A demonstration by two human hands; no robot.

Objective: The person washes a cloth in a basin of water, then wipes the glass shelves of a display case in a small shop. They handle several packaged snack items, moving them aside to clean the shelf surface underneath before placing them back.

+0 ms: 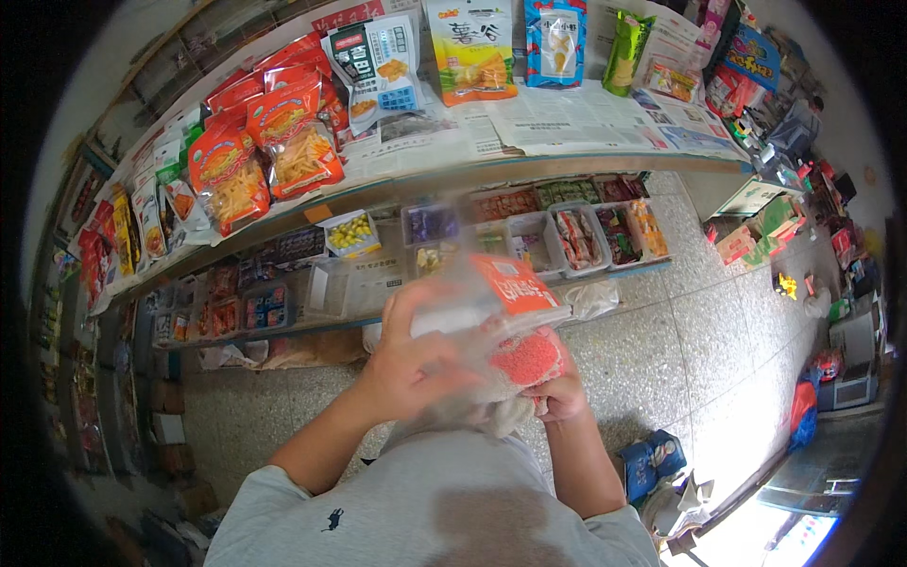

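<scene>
In front of my chest my right hand (pixel 560 386) grips a cloth item (pixel 526 360), greyish with a red textured patch, possibly a glove. A clear plastic bag (pixel 460 312) with an orange printed part (pixel 516 283) lies against it and spreads to the left. My left hand (pixel 418 354) is motion-blurred at the bag's left side, its fingers bent and partly apart; whether they pinch the film I cannot tell. Both hands are in front of the lower shelf's edge.
The upper shelf (pixel 567 159) holds red snack bags (pixel 294 149) and several standing pouches. Below it are plastic tubs (pixel 577 241) of small packets and a yellow-filled box (pixel 352 234). A blue bag (pixel 652 464) lies on the speckled floor (pixel 631 347), cartons (pixel 762 230) further right.
</scene>
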